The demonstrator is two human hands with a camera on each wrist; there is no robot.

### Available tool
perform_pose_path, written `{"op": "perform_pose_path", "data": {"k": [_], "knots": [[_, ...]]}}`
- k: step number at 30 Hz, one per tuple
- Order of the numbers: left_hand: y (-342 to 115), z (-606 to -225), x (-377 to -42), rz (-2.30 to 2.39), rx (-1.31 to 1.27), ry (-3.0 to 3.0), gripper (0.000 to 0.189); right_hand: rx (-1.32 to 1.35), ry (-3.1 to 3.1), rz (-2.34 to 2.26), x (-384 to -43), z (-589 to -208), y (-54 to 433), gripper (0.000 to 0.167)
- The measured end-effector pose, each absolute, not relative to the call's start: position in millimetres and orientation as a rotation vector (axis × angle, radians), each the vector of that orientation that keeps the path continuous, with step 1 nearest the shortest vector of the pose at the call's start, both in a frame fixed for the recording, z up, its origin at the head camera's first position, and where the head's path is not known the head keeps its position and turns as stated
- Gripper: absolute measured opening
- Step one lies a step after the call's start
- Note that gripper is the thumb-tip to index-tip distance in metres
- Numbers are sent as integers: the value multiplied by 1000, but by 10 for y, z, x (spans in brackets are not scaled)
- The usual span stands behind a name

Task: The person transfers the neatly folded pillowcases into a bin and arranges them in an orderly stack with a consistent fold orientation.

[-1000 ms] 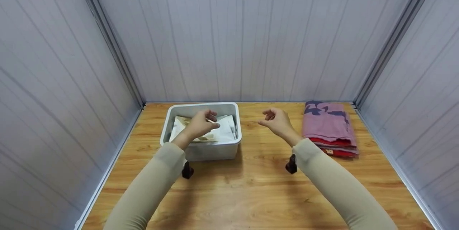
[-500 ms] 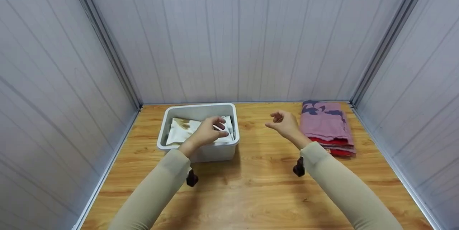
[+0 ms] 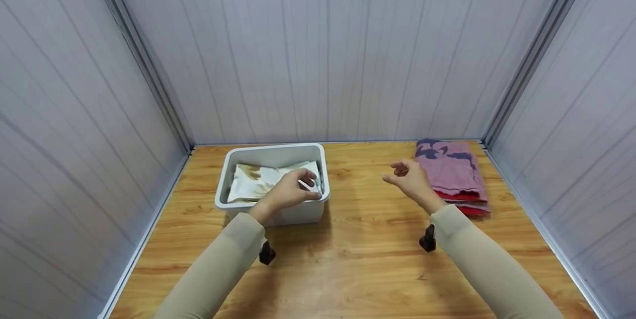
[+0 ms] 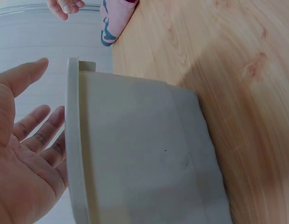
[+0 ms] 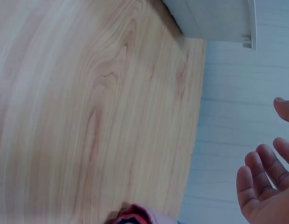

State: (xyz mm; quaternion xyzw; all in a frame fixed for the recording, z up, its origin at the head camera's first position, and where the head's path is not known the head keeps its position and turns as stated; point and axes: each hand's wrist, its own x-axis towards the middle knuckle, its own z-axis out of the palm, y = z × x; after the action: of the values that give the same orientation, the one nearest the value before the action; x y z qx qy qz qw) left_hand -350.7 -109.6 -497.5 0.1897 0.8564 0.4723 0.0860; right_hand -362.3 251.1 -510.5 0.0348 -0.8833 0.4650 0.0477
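Observation:
My left hand (image 3: 288,191) hovers over the front right part of a white plastic bin (image 3: 278,217), its fingers loosely bent and holding nothing. Inside the bin lie folded white cloths (image 3: 246,185) with a tan leaf print, partly hidden behind that hand. The left wrist view shows the bin's side wall (image 4: 135,149) close by, with the palm beyond its rim. To the right, my right hand (image 3: 413,182) hangs in the air with relaxed fingers, nothing in it. It is close to the left side of a folded purple and red cloth stack (image 3: 452,175) with dark leaf shapes.
The wooden table (image 3: 357,259) carries the bin at back left and the cloth stack at back right. Pale panel walls (image 3: 318,50) enclose it at the back and both sides. Each wrist wears a dark device.
My right hand has moved right, toward the purple cloth stack. My left hand has shifted a little right and nearer over the bin. The head view has turned slightly.

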Motion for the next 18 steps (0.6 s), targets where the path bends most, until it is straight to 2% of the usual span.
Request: {"op": "perform_pose_path", "data": {"k": [18], "knots": [[-1068,-5155,-3471,1393,669,2550,41,32,-2734,1454,-3511,-5313,2916,57]]}}
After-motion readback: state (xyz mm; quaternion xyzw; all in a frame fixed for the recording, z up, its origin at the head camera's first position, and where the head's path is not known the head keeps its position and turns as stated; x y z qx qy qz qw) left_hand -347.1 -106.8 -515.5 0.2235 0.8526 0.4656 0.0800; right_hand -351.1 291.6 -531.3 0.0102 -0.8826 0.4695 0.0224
